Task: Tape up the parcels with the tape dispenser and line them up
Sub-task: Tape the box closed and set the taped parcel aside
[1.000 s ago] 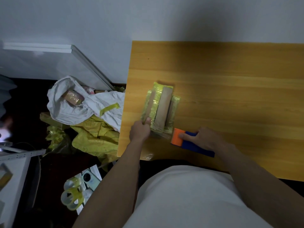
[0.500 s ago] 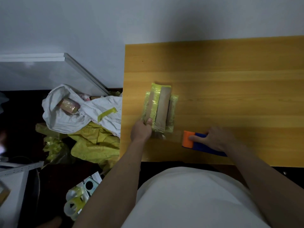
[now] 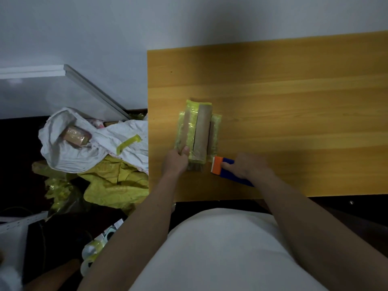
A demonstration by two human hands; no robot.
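My left hand (image 3: 175, 162) pinches the yellow-wrapped parcel's (image 3: 197, 131) near corner — my right hand (image 3: 244, 165) grips the tape dispenser (image 3: 227, 170) beside it.

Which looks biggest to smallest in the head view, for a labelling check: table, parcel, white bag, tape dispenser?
1. table
2. white bag, though it lies lower on the floor, so its true size is unsure
3. parcel
4. tape dispenser, partly hidden by the right hand

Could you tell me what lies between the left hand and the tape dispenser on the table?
In the head view, the near end of the yellow-taped parcels sits between the left hand and the orange-and-blue tape dispenser, which the right hand holds.
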